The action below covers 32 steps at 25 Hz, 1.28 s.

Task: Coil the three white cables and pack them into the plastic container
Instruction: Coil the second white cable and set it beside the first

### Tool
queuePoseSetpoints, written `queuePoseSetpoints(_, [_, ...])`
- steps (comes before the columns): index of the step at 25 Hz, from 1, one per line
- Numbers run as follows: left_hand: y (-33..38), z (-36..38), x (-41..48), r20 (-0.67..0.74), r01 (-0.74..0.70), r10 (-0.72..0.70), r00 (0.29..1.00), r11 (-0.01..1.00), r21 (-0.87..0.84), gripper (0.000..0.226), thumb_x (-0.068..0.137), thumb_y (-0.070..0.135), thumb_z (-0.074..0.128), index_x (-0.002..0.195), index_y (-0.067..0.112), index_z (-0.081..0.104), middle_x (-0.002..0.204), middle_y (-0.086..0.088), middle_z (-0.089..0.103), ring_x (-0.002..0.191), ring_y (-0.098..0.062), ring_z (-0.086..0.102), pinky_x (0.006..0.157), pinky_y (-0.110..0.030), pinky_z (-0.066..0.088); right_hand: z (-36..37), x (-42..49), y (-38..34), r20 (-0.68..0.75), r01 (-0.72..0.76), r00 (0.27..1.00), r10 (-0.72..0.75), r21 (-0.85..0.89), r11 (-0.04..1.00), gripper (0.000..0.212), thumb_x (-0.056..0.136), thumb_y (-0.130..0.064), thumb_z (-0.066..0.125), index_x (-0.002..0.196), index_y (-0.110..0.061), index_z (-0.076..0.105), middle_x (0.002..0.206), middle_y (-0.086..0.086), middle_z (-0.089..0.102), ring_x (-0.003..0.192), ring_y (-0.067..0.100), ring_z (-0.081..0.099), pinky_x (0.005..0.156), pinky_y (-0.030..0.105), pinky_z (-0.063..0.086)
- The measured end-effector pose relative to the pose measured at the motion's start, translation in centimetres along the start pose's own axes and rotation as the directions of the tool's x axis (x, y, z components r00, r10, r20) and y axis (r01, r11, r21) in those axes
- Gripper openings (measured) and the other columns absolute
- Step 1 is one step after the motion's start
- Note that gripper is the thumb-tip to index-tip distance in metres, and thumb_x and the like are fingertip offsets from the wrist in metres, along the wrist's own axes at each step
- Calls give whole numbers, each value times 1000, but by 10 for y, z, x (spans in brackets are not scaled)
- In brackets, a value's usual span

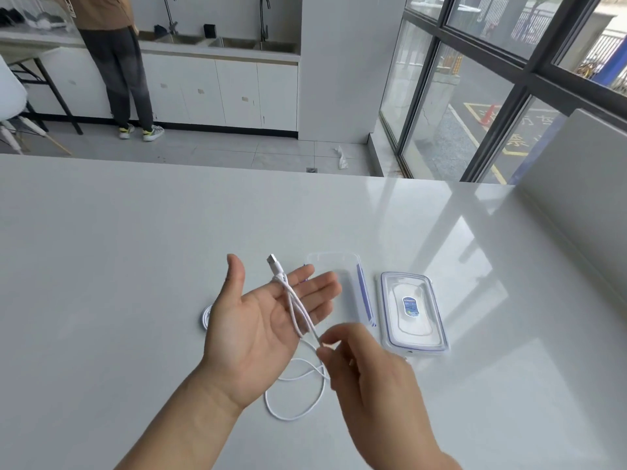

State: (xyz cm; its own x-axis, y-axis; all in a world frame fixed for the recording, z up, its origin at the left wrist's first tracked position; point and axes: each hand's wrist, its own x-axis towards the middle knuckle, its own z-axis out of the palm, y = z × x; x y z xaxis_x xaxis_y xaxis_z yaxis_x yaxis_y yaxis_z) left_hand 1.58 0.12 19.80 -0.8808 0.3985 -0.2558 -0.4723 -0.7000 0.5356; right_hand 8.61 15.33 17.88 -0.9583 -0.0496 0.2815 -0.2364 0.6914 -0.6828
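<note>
Lid (412, 313) crowds the container (346, 262) on its right, left hand (258, 320) covers its left edge, cable (292, 305) loops sprawl in front, with wide open table (135, 249) behind it.

a person in dark trousers (125, 79) stood at the sink counter (220, 53); a dark tap (264, 15) rose from it, a white chair (10, 89) left of it, tall windows (492, 79) right of it.

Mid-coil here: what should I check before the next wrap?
1. Plug end resting on the left hand: ok.
2. Right hand pinching the white cable: ok.
3. Slack loop free of knots: cannot tell.
4. Plastic container uncovered, lid beside it: ok.
5. Coiled cable done, beside the left hand: ok.
6. All three cables in sight: not ok, only two show.
</note>
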Motion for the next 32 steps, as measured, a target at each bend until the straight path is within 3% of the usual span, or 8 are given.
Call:
queuePoseSetpoints(4, [3,6,-1,39,-17,17,999,1000,-8,96,87,75,32,135,-6,49,131,-31,61,121,-42,62,102,-48,48,23,-14,24,244,-173,963,117,220,960,6,95,-39,56,92,-35,54,60,-16,63,58,4,56,60,21,43])
queuePoseSetpoints(9, [2,0,-6,121,85,-103,987,986,144,101,83,79,27,119,-7,65,114,-30,69,94,-39,71,80,-41,59,15,10,75,471,-379,853,227,259,888,31,88,-51,65,76,-23,67,58,-8,60,58,6,52,62,28,44])
queuePoseSetpoints(14, [3,-6,-8,312,174,-353,882,859,481,115,77,85,11,119,-11,59,107,-33,66,83,-39,68,70,-41,46,-26,59,76,541,-76,833,114,-91,993,15,90,-35,68,76,-37,66,75,-11,67,72,2,61,74,29,53])
queuePoseSetpoints(20, [-10,-2,-2,23,197,-468,884,415,888,110,72,85,8,119,1,61,110,-26,72,88,-34,69,73,-36,43,-54,111,9,455,142,886,84,-439,887,41,82,-58,68,76,-18,61,67,-2,63,66,20,56,59,32,45])
queuePoseSetpoints(22, [-21,-7,2,8,173,-425,905,384,907,111,66,93,13,118,7,61,102,-19,76,84,-29,72,71,-34,45,-55,108,-12,410,175,910,58,-507,844,39,87,-56,63,74,-19,58,68,-1,62,67,24,56,53,29,39])
queuePoseSetpoints(25, [-23,-22,1,66,109,-327,943,490,865,124,46,105,23,117,11,62,87,-9,78,79,-24,75,68,-36,50,-48,88,-26,309,135,950,33,-506,852,28,93,-47,55,84,-23,64,75,-1,67,73,26,62,51,27,39])
queuePoseSetpoints(29, [-23,-14,15,-10,106,-121,993,822,560,104,82,82,20,127,-4,58,117,-24,68,111,-33,65,105,-49,45,-35,51,-10,143,4,989,30,-229,973,15,97,-38,56,99,-29,67,69,-17,67,71,20,66,66,34,53])
queuePoseSetpoints(32, [-17,-6,13,11,71,-77,997,958,278,96,86,74,28,131,-7,52,125,-31,64,114,-38,65,104,-49,44,-19,27,4,10,-9,1000,9,-58,998,11,95,-37,55,98,-35,66,61,-26,58,60,7,58,58,26,50])
